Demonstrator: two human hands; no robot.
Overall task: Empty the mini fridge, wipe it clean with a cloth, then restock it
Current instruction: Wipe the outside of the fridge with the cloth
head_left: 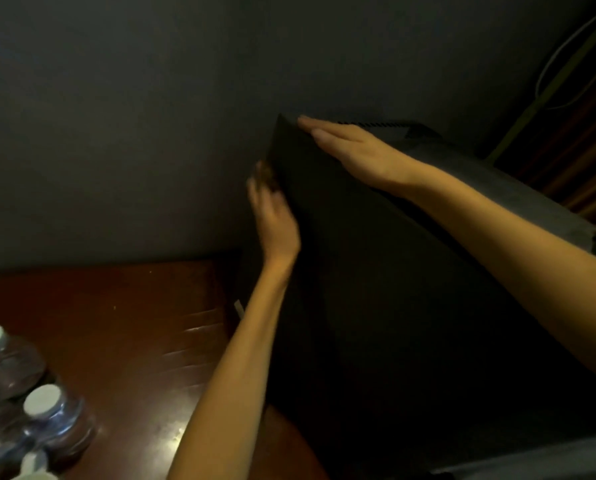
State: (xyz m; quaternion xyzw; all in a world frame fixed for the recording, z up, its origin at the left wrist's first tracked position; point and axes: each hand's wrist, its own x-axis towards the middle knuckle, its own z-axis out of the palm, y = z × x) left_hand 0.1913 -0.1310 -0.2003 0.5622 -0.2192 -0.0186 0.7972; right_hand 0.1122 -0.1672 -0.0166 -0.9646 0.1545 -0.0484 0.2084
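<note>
The black mini fridge (410, 289) fills the right half of the view, standing on a dark wooden table. My right hand (355, 150) lies flat with straight fingers on the fridge's top front edge. My left hand (274, 213) is blurred and reaches along the fridge's left side near its upper corner; its fingertips touch the side panel. I cannot tell whether the fridge door is open or closed. Several water bottles (47, 420) with white caps stand on the table at the lower left.
The reddish-brown table (133, 323) stretches left of the fridge. A grey wall (133, 116) rises just behind it. At the upper right, behind the fridge, hang a white cord (566, 46) and brownish slats or curtain folds (587, 161).
</note>
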